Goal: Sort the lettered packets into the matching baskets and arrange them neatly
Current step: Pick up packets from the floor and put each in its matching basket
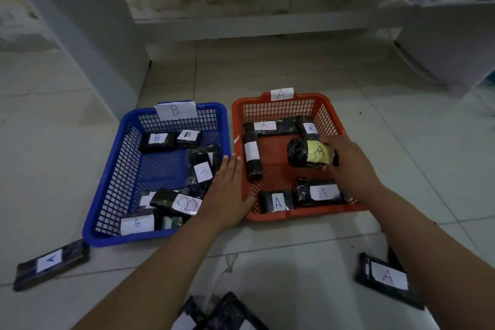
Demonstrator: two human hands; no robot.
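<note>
A blue basket tagged B holds several black packets with B labels. Right of it stands a red basket tagged A with several A packets inside. My right hand grips a round black packet with a yellow A label over the middle of the red basket. My left hand lies flat and empty, fingers together, across the gap between the two baskets, touching the red basket's left rim. Loose A packets lie on the floor at the left and the right.
More black packets sit at the bottom edge between my forearms. The baskets stand on a pale tiled floor. A white wall base and cabinet legs run behind them, with a white appliance at the far right.
</note>
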